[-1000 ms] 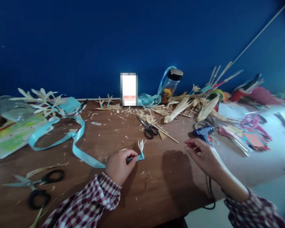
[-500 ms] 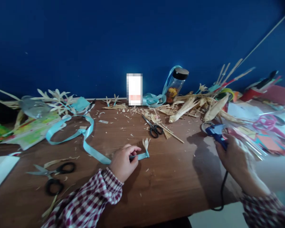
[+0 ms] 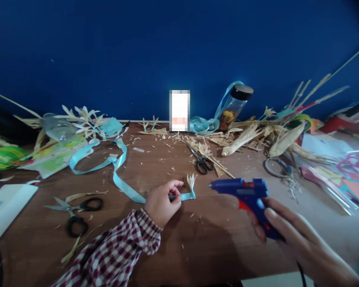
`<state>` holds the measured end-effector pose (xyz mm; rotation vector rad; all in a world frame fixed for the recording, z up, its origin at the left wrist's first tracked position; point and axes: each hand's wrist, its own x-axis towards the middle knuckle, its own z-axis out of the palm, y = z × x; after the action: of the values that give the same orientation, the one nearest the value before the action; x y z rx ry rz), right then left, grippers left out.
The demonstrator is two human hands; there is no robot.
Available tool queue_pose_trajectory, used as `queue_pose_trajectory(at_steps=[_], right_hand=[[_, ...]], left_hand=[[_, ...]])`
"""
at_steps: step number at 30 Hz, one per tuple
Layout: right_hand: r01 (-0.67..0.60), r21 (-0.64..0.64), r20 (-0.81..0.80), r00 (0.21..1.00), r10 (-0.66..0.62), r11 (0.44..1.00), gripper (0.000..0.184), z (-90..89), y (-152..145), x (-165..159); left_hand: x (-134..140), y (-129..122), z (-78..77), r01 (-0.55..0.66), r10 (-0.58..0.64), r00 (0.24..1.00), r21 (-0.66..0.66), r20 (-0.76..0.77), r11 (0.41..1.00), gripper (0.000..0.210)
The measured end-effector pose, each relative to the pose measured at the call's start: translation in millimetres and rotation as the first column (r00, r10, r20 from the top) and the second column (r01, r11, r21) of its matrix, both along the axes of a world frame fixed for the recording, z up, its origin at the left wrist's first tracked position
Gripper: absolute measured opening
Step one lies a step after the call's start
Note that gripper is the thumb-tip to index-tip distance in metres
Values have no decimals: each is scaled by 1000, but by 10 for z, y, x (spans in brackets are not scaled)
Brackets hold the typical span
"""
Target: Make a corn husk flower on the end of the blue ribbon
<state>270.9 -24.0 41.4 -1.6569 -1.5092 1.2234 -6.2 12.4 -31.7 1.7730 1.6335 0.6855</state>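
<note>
Pinched between the fingers of my left hand (image 3: pixel 162 202) is a light-blue ribbon (image 3: pixel 128 192). Its short end wraps the base of a small pale husk flower (image 3: pixel 191 182), which stands up just right of my fingertips. The ribbon's long tail loops away to the left over the table. My right hand (image 3: pixel 290 227) grips the handle of a blue glue gun (image 3: pixel 242 189) with an orange-red trigger. The gun's nozzle points left towards the flower, a little apart from it. Black-handled scissors (image 3: pixel 74 211) lie open to the left of my left sleeve.
A second pair of scissors (image 3: pixel 204 164) lies beyond the flower, among husk scraps. At the back stand a tilted glass jar (image 3: pixel 235 107) with a black lid and a bunch of ribbon (image 3: pixel 205 125). Dried husks (image 3: pixel 242 139), tape rolls and coloured paper crowd the right; finished-looking flowers (image 3: pixel 83 119) lie left.
My right hand has lifted the glue gun from the right side of the table and brought it left, near the flower. My left hand keeps its hold on the ribbon. The view has shifted slightly.
</note>
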Motion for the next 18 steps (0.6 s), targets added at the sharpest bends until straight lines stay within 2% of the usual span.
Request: queue_pose_trajectory(at_steps=[3,5,8,18], right_hand=[[-34,-140,-152,988,13,990,39,-94,-26,-170],[-38,-175,-181,984,6,984,41,-158,-9,-244],[-112,-225,-200,978,67,968,38,-207,42,-317],[-216,-234,-131,973,190,948,37,-187,101,-370]], left_hand=[[-3,10,-6,3,-3,1000,-12,7,1000,34],[-3,14,-5,1,0,1000,-26,22,1000,34],[-1,16,6,-3,4,999,-43,37,999,34],[6,21,35,-7,9,999,-49,36,999,33]])
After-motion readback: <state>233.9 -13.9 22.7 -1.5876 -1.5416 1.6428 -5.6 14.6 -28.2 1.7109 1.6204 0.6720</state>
